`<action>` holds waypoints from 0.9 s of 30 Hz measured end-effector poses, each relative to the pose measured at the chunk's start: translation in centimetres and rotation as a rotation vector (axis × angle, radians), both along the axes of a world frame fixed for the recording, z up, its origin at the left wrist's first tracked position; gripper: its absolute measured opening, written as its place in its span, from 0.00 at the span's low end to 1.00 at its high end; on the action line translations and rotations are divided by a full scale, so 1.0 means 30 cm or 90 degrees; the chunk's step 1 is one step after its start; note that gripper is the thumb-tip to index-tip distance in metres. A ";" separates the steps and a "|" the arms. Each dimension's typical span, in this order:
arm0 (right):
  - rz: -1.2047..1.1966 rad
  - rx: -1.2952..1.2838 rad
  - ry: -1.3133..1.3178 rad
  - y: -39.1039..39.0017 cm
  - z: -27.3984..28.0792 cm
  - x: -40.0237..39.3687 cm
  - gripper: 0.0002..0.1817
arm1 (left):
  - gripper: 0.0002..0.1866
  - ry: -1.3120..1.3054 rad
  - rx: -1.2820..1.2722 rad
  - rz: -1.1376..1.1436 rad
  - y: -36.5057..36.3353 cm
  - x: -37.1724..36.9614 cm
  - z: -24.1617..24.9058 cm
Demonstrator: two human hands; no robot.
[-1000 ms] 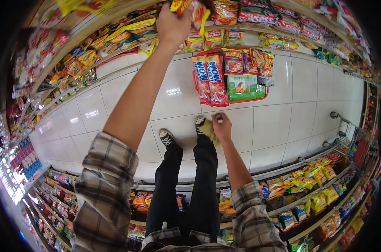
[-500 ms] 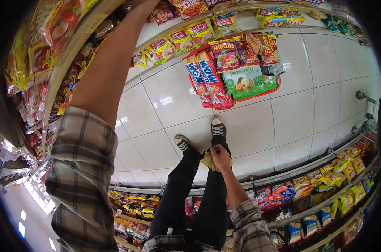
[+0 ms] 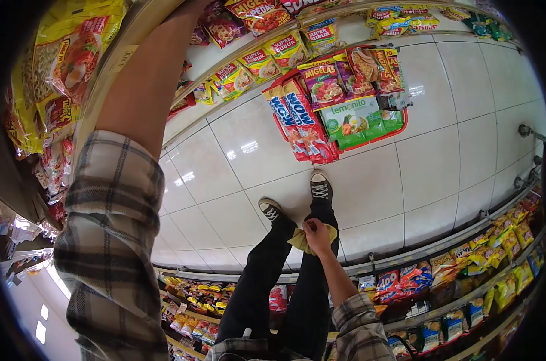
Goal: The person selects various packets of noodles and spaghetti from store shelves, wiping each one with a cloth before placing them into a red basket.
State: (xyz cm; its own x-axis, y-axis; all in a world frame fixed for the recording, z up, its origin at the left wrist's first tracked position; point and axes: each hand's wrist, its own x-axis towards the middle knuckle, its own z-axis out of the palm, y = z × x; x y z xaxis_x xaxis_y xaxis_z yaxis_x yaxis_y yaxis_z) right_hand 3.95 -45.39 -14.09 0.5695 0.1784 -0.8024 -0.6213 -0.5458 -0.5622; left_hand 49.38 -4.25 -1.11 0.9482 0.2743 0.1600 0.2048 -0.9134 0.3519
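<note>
My left arm reaches up along the shelf at the top left; its hand is out of frame beyond the top edge, near the purple noodle packets point(image 3: 222, 25). Low at the centre, my right hand point(image 3: 317, 235) is closed on a yellow-green cloth-like item point(image 3: 299, 240), above my dark trousers. On the floor stands a red basket point(image 3: 369, 142), filled with packets: red and blue WOW spaghetti packs point(image 3: 301, 120), a purple Migelas pack point(image 3: 322, 82) and a green Lemonilo pack point(image 3: 352, 122).
Shelf rows with Super Bubur packets point(image 3: 260, 62) run along the top. Large yellow noodle packs point(image 3: 74, 57) hang at the upper left. Behind me, a snack shelf point(image 3: 429, 249) curves across the bottom right. My shoes point(image 3: 321, 185) stand on the tiled floor.
The view has shifted slightly, so the basket and shoes appear a little lower and further right. My left arm still reaches up, and my right hand still holds the yellow-green item.
</note>
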 end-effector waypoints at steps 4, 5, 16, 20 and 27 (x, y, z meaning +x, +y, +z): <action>-0.016 0.008 0.006 -0.007 0.009 0.008 0.12 | 0.25 -0.047 -0.064 -0.047 -0.031 -0.021 0.039; -0.019 0.007 0.014 -0.007 0.013 0.014 0.12 | 0.25 -0.060 -0.084 -0.059 -0.037 -0.024 0.044; -0.003 -0.020 0.030 0.004 0.016 0.029 0.13 | 0.32 0.121 -0.191 -0.203 0.144 0.037 -0.001; 0.005 -0.032 0.036 0.000 0.015 0.033 0.17 | 0.39 0.271 -0.117 -0.003 0.059 -0.068 0.086; 0.147 -0.035 0.139 -0.073 -0.006 0.030 0.32 | 0.37 0.434 -0.204 0.058 -0.109 -0.114 0.245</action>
